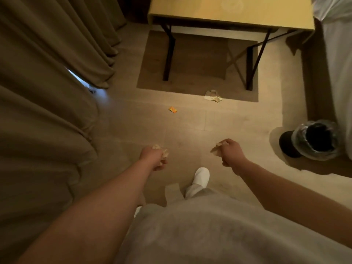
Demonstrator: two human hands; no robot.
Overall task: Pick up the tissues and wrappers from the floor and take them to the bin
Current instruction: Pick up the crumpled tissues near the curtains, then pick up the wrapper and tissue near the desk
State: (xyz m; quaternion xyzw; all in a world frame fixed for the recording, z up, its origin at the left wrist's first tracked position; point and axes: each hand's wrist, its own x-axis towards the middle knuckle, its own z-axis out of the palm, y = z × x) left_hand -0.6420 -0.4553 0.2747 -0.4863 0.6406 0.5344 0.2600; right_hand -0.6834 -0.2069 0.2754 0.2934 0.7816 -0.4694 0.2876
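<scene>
My left hand [154,158] is closed around a crumpled tissue [165,152] that pokes out between the fingers. My right hand [231,155] grips another crumpled tissue [217,149], its end sticking out to the left. Both hands hang above the floor in front of me. Farther ahead a crumpled white tissue [213,96] lies on the floor by the table's front leg. A small orange wrapper [172,109] lies on the floor to its left. The black bin [316,140], lined with a clear bag, stands at the right, about a hand's reach from my right hand.
A yellow-topped table [228,14] on dark legs stands ahead. Heavy curtains [47,92] fill the left side. White bedding [339,54] runs along the right edge behind the bin. My foot in a white slipper [201,176] is on the floor between my hands.
</scene>
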